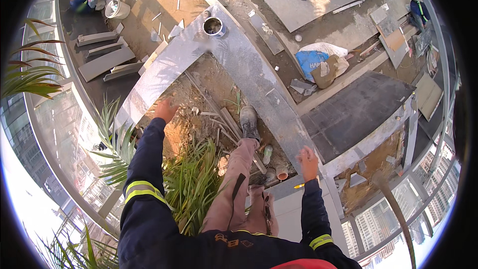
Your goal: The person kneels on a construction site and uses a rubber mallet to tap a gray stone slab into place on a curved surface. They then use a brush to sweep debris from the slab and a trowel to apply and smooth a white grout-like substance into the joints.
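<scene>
My left hand (166, 110) is held out over the soil bed, fingers apart and nothing in it, near the inner edge of the grey stone ledge (154, 82). Farther right, my right hand (307, 162) hovers by the other stone ledge (259, 84); its loosely bent fingers are slightly blurred and appear to hold nothing. A small yellow object (298, 186) shows beside that wrist. One dusty boot (249, 122) of mine stands in the bed among wooden strips (231, 122). Where the ledges meet at the far corner sits a round tub (214, 27) with dark contents.
Green palm leaves (191, 184) fill the bed near my left leg. A plastic bottle (268, 154) and an orange pipe end (282, 173) lie close to my right leg. Sacks (321, 65), stone slabs (107, 62) and a white bucket (117, 9) stand farther off. Other people work at far left and far right.
</scene>
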The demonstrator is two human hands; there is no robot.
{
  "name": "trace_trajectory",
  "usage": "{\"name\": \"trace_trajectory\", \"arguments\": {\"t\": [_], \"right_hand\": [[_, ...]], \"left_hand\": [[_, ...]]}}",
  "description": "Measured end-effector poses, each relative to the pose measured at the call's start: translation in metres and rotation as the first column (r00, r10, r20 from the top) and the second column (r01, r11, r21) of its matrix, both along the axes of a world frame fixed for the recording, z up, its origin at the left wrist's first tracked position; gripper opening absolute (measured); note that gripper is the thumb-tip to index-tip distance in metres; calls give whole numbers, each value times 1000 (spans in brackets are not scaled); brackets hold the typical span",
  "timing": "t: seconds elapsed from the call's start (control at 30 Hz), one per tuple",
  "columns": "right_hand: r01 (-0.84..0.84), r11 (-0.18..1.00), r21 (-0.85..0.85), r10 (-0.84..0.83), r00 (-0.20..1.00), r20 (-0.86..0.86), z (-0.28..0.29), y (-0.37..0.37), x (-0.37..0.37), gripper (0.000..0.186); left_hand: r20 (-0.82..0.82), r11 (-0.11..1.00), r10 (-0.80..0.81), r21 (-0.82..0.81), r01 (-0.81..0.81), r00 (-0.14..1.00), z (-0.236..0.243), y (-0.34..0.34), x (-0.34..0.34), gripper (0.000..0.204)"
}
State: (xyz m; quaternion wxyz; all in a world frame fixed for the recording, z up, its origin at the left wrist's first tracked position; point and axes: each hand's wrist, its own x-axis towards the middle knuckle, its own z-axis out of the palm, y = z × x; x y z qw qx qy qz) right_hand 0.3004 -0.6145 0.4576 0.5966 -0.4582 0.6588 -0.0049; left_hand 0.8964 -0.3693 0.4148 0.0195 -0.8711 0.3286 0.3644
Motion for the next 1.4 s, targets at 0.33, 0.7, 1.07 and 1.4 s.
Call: {"name": "trace_trajectory", "arguments": {"t": [0.33, 0.7, 1.07, 1.4], "right_hand": [[-451, 878, 161, 478, 848, -228, 14, 29, -62, 41], [-537, 843, 26, 533, 829, -170, 64, -76, 95, 42], [-704, 705, 81, 709, 702, -69, 73, -60, 251, 43], [-730, 673, 124, 740, 660, -131, 60, -59, 390, 39]], "left_hand": [[-334, 980, 66, -157, -124, 940, 18, 20, -102, 51], [-219, 805, 564, -67, -589, 796, 75, 191, -130, 47], [-170, 577, 797, -67, -814, 579, 113, 242, -159, 47], [-351, 525, 800, 14, -851, 487, 125, 205, -77, 53]]}}
